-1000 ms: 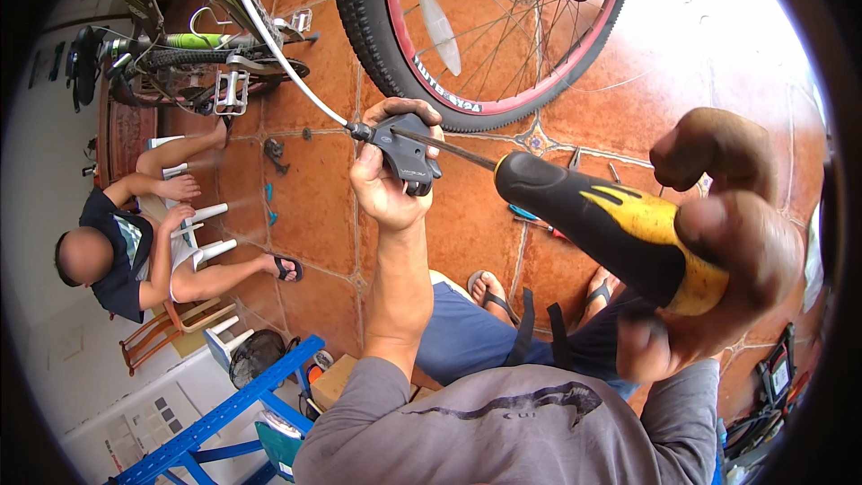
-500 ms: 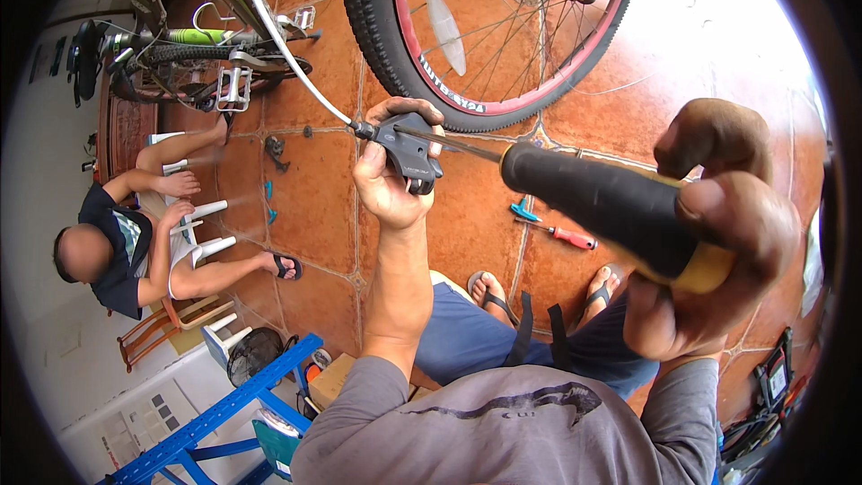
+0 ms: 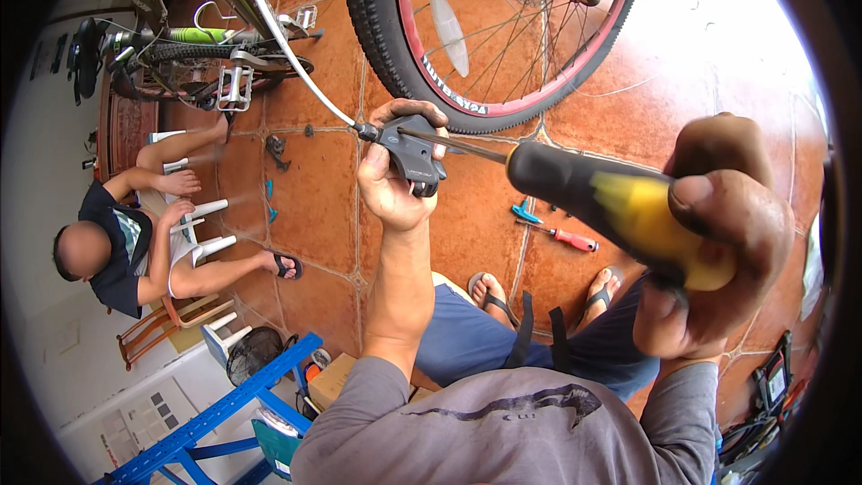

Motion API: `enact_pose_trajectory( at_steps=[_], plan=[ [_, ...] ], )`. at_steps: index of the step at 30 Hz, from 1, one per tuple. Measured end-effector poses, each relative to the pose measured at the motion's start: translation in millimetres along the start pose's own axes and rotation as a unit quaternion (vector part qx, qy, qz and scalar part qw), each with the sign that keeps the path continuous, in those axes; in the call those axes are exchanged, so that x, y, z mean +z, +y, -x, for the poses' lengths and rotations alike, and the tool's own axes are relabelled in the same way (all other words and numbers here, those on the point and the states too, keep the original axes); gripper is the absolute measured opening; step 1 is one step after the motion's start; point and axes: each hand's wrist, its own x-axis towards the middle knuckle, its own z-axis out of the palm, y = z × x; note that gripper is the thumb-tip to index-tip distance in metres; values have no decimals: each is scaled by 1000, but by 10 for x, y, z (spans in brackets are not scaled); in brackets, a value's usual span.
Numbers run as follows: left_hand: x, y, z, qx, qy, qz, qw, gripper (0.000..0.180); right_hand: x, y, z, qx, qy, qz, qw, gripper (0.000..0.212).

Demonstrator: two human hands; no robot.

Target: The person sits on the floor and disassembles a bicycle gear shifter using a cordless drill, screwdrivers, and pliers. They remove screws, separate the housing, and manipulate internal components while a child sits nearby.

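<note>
My left hand (image 3: 395,189) is closed round a black bicycle gear shifter (image 3: 411,160), holding it up over the tiled floor. A white cable housing (image 3: 292,58) runs from the shifter's barrel up toward the bike frame. In my right hand (image 3: 736,233) is a screwdriver (image 3: 561,175) with a black and yellow handle, its fingers wrapped round the end. The metal shaft points left and its tip meets the shifter's body. Whether it sits in a screw is too small to tell.
A bicycle wheel (image 3: 471,112) with a red rim stands just beyond my hands. On the floor lie a red-handled screwdriver (image 3: 575,240) and a teal-handled tool (image 3: 525,213). At left a person (image 3: 126,242) sits on a white stool; a blue metal rack (image 3: 211,413) is at lower left.
The screwdriver's handle has turned about its axis, bringing more yellow into sight, and my right fingers have shifted with it. The shifter stays nearly in place.
</note>
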Motion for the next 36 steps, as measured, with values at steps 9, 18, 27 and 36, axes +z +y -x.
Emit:
enact_pose_trajectory(
  at_steps=[9,18,27,36],
  plan=[
    [-11,24,-7,0,6,-19,1000,51,52,-31,-35,-7,8,-29,1000,70],
    [-27,19,-26,-3,-2,-15,1000,52,15,-5,-153,-68,-63,-46,995,72],
    [65,40,-5,-3,-2,15,1000,53,-283,70,-395,-146,-183,6,972,69],
    [53,-35,0,-11,-27,4,1000,53,53,-25,-205,-70,-95,-116,986,39]
  ],
)
